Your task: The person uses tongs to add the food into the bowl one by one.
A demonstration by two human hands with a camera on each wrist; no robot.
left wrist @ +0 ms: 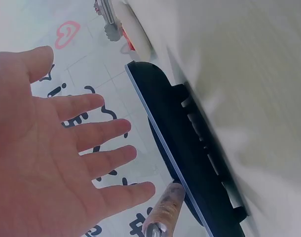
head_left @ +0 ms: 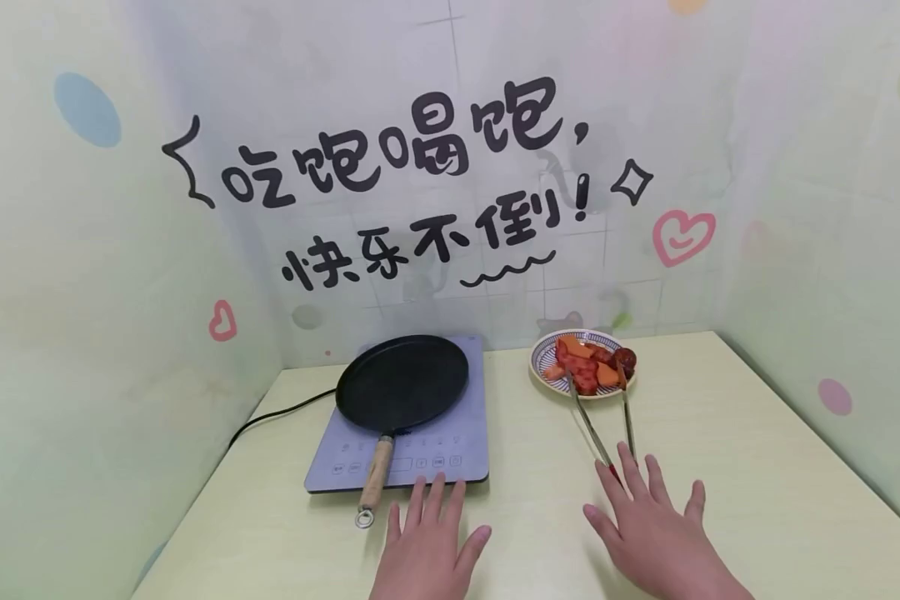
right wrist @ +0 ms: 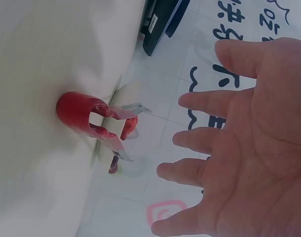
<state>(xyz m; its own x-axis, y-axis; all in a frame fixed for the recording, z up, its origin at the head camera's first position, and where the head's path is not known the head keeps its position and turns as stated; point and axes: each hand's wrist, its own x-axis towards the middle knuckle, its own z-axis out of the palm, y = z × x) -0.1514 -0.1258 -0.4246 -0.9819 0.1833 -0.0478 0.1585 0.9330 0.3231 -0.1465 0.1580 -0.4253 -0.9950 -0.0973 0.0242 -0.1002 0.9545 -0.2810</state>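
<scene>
My left hand (head_left: 427, 542) is held with its fingers spread, just in front of an induction cooktop (head_left: 472, 417) and to the right of the pan's wooden handle (head_left: 377, 475). A flat black frying pan (head_left: 403, 382) sits on the cooktop. On the right, my right hand (head_left: 652, 525) spreads its fingers above the red end of metal tongs (right wrist: 74, 113), apart from them in the right wrist view. The tips of the tongs rest at a patterned plate (head_left: 546, 346) of red and orange food pieces (head_left: 581, 367). Both palms hold nothing.
A black power cord (head_left: 285, 411) runs left from the cooktop over the pale table (head_left: 525, 517). Printed curtain walls (head_left: 450, 50) with black writing enclose the table at the back and on both sides.
</scene>
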